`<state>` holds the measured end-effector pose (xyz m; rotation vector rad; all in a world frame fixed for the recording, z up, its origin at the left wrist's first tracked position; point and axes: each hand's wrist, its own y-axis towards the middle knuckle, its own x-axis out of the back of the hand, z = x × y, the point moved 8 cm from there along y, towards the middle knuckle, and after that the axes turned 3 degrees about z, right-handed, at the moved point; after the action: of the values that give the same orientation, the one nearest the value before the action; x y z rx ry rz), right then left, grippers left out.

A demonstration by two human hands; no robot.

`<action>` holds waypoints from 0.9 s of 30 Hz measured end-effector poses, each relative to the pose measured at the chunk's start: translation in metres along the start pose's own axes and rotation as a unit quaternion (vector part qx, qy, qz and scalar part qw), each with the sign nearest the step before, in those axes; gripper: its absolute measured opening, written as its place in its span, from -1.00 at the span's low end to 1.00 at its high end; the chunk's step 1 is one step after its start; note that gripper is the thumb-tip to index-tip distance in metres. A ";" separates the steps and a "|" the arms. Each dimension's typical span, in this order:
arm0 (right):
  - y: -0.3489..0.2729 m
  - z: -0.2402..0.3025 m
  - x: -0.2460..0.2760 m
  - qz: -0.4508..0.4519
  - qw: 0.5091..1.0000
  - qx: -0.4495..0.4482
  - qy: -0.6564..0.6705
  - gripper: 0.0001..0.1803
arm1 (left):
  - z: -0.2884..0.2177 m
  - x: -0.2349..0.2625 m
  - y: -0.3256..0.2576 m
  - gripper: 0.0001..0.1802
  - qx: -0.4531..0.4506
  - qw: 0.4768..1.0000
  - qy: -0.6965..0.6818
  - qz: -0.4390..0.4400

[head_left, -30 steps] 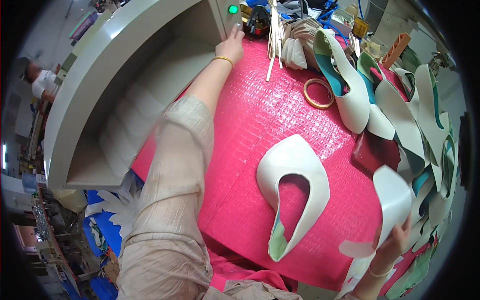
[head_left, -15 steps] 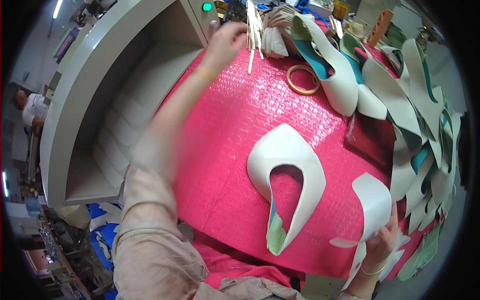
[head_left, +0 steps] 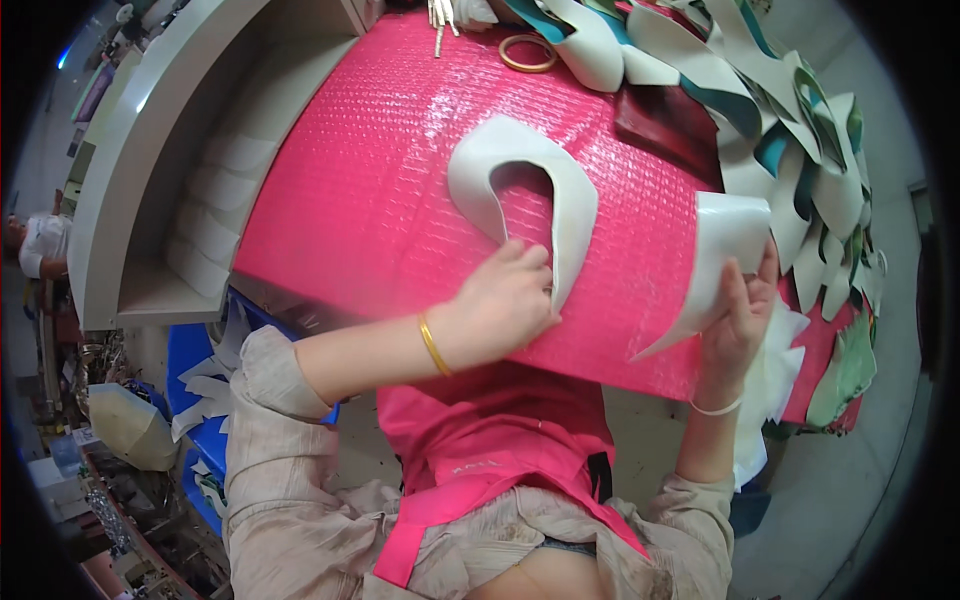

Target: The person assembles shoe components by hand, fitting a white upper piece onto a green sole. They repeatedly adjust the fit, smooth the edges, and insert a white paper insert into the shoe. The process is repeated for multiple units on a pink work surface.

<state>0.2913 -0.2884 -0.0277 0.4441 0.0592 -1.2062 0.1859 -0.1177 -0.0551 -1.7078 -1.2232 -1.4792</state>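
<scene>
On the pink-covered table [head_left: 380,130] lies a white shoe upper [head_left: 573,205], its pointed toe away from me and its opening facing up. My left hand [head_left: 508,305] is closed over the upper's near heel end, fingers bent together, hiding the green-lined back. My right hand [head_left: 738,320] holds a thin, glossy white curved piece [head_left: 722,240] between thumb and fingers, to the right of the upper. The piece stands bent, with its narrow tip pointing down toward the table.
At the left, a grey machine with a curved opening [head_left: 125,180] holds several white pieces [head_left: 212,205]. A tape roll [head_left: 528,54] and thin strips [head_left: 438,25] lie at the far side. A dark red block [head_left: 665,125] sits by piled white uppers [head_left: 790,120] with teal linings.
My left hand has come back from the strips at the far side to the shoe upper's heel end. The right hand still holds the white piece, now turned more upright. The view has shifted.
</scene>
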 end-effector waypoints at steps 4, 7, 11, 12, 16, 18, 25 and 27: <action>-0.010 0.001 -0.019 0.022 0.999 0.007 0.040 -0.49 | 0.012 -0.004 0.008 -0.74 -0.006 0.966 -0.249 0.067; -0.010 0.012 -0.035 0.001 0.996 0.050 0.078 -0.50 | 0.035 0.011 -0.001 -0.65 0.184 0.761 -0.618 -0.067; -0.009 0.027 -0.076 0.041 0.990 0.126 0.050 -0.50 | 0.026 0.033 0.002 -0.60 0.139 0.525 -0.806 -0.234; -0.007 0.028 -0.084 0.042 0.990 0.128 0.045 -0.48 | 0.021 0.036 0.003 -0.60 0.138 0.522 -0.806 -0.242; 0.003 0.028 -0.104 0.078 0.987 0.138 0.031 -0.44 | 0.009 0.048 0.002 -0.60 0.125 0.537 -0.797 -0.246; 0.005 0.029 -0.109 0.088 0.986 0.139 0.020 -0.45 | 0.008 0.052 0.000 -0.59 0.129 0.537 -0.794 -0.256; 0.004 0.030 -0.114 0.094 0.987 0.127 0.009 -0.47 | 0.009 0.058 -0.004 -0.48 0.117 0.498 -0.804 -0.302; 0.003 0.029 -0.114 0.099 0.987 0.126 -0.003 -0.48 | 0.008 0.057 -0.003 -0.45 0.106 0.503 -0.807 -0.291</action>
<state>0.2468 -0.1966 0.0318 0.6523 -0.1428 -1.0215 0.1851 -0.0939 -0.0023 -2.4154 -2.8074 0.8154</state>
